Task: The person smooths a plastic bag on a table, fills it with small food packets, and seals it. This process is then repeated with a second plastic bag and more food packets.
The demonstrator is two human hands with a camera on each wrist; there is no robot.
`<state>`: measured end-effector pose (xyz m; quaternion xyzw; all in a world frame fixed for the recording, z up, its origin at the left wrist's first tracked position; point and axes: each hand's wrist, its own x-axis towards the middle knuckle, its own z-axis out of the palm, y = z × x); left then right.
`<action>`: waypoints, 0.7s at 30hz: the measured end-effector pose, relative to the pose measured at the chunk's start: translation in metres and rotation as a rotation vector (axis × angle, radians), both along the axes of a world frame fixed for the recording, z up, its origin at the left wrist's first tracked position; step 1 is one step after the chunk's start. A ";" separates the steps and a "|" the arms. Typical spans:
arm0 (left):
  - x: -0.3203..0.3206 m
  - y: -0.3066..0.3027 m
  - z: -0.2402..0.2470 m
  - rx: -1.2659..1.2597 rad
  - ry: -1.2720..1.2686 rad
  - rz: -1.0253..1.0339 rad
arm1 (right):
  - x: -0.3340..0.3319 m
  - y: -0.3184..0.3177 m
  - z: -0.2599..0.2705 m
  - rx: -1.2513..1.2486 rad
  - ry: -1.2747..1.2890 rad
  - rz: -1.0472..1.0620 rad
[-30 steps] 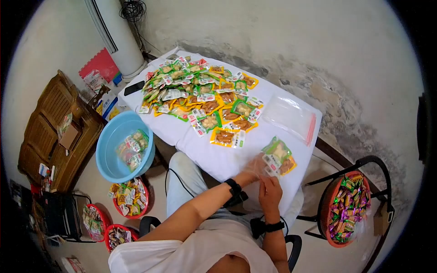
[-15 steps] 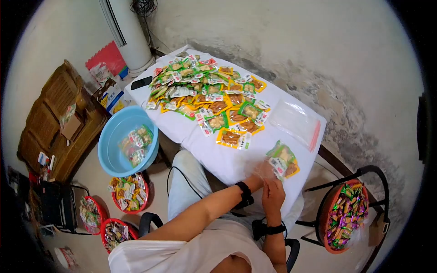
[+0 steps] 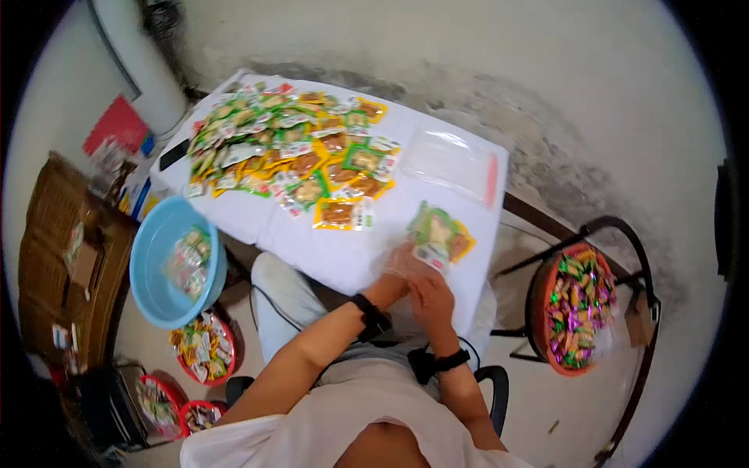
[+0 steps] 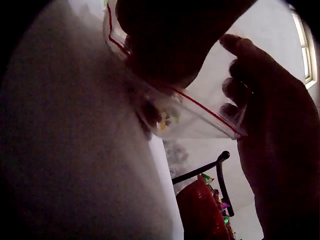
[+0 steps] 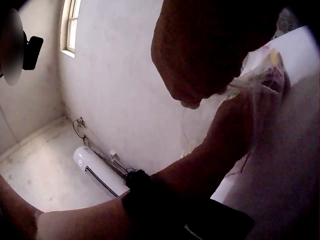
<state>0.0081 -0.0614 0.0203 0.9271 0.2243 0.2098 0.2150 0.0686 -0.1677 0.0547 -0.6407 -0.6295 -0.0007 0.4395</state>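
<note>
Near the front right edge of the table, a clear zip bag point(image 4: 205, 126) with a red seal line holds a green snack packet point(image 3: 432, 228) and a yellow one point(image 3: 462, 245). My left hand point(image 3: 400, 260) reaches into the bag's mouth, and its fingers are mostly hidden behind plastic and in shadow. Close against it, my right hand point(image 3: 431, 298) pinches the bag's rim with curled fingers, as the left wrist view shows. In the right wrist view the plastic wraps around the left hand, beyond the banded wrist.
Many snack packets point(image 3: 292, 148) lie heaped on the white-covered table point(image 3: 273, 238). Flat empty bags point(image 3: 449, 168) lie at its right. A blue basin point(image 3: 144, 273) with filled bags stands left, above red baskets point(image 3: 207, 351). A candy basket point(image 3: 577, 312) sits on a chair at right.
The head view has turned, so the table appears shifted left. My right hand has come in closer over the left at the bag's mouth. Both packets stay together in the bag.
</note>
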 end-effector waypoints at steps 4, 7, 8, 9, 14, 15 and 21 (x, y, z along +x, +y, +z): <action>0.013 0.009 -0.023 -0.818 -0.174 0.310 | 0.002 -0.002 -0.015 -0.035 0.027 -0.051; 0.013 0.012 -0.006 -0.622 -0.005 0.305 | 0.006 -0.004 -0.017 -0.047 0.034 -0.040; 0.013 0.009 0.011 -0.470 0.128 0.292 | 0.007 -0.004 -0.017 -0.052 0.031 -0.022; 0.014 0.008 0.019 -0.470 0.131 0.283 | 0.007 -0.004 -0.017 -0.053 0.032 -0.031; 0.008 0.014 -0.013 -0.456 -0.085 0.106 | 0.002 -0.004 -0.012 -0.043 0.037 -0.081; 0.008 0.013 -0.037 -0.448 -0.086 0.134 | 0.003 -0.003 -0.009 -0.036 0.041 -0.053; -0.009 -0.012 -0.048 -0.442 -0.468 0.233 | -0.001 -0.002 0.003 -0.070 0.162 -0.016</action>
